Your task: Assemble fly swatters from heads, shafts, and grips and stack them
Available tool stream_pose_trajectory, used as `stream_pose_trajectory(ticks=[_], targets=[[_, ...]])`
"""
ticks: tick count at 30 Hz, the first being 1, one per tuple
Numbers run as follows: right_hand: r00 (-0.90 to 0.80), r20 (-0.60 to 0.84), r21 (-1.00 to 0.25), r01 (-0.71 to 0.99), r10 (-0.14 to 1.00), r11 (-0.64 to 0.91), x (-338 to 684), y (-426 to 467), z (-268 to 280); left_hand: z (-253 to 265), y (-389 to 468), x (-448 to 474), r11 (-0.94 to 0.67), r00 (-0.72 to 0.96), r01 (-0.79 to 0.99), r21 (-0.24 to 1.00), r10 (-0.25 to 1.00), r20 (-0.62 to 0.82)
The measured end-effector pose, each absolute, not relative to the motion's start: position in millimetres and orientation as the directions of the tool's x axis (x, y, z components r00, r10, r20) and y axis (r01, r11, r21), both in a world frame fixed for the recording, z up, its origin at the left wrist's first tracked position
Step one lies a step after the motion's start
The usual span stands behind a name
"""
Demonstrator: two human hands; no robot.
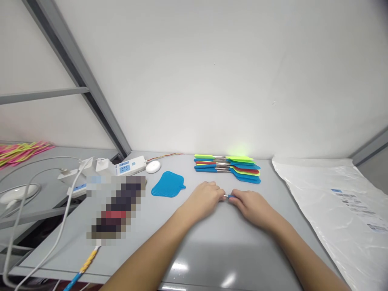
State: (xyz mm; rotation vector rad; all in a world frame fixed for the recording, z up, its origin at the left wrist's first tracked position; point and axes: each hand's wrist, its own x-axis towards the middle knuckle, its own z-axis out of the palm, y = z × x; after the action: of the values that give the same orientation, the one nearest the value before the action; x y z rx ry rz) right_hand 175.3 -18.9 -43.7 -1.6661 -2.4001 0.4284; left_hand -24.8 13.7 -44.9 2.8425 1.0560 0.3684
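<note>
Both my hands meet above the grey table over a fly swatter handle, a thin metal rod with a blue grip, mostly covered by my fingers. My left hand is closed around the rod end. The fingers of my right hand pinch the blue grip. To the left of my left hand lies a loose blue fly swatter head, flat, with a short neck pointing right. Just beyond my hands rests a stack of fly swatters in blue, green, yellow and red, their heads to the right.
On the left are a power strip with white cables, a round white object and a pixelated item. A white plastic bag covers the right side. Pink and yellow strands lie far left. A white wall stands behind.
</note>
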Motion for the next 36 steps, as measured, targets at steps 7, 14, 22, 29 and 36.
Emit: stream_pose_trajectory(ticks=[7,14,22,29,36], targets=[[-0.32,0.037,-0.412,0.858,0.947,0.307,183,-18,-44,-18,16,-43,-0.654,0.609,0.664,0.364,0.754,0.244],[-0.288,0.024,-0.404,0.873,0.957,0.273,179,-18,-49,-7,38,-129,-0.155,0.188,0.914,0.375,0.981,-0.053],[-0.325,0.077,-0.376,0.866,0.943,0.329,173,-22,-49,-28,37,-118,-0.176,0.285,0.874,0.453,0.941,-0.184],[-0.32,0.13,-0.257,0.903,0.938,0.344,184,-22,-46,-28,19,-76,-0.381,0.449,0.808,0.45,0.892,-0.052],[-0.259,0.081,-0.225,0.936,0.963,0.271,201,-17,-44,-29,19,-70,-0.511,0.524,0.751,0.419,0.847,0.092]])
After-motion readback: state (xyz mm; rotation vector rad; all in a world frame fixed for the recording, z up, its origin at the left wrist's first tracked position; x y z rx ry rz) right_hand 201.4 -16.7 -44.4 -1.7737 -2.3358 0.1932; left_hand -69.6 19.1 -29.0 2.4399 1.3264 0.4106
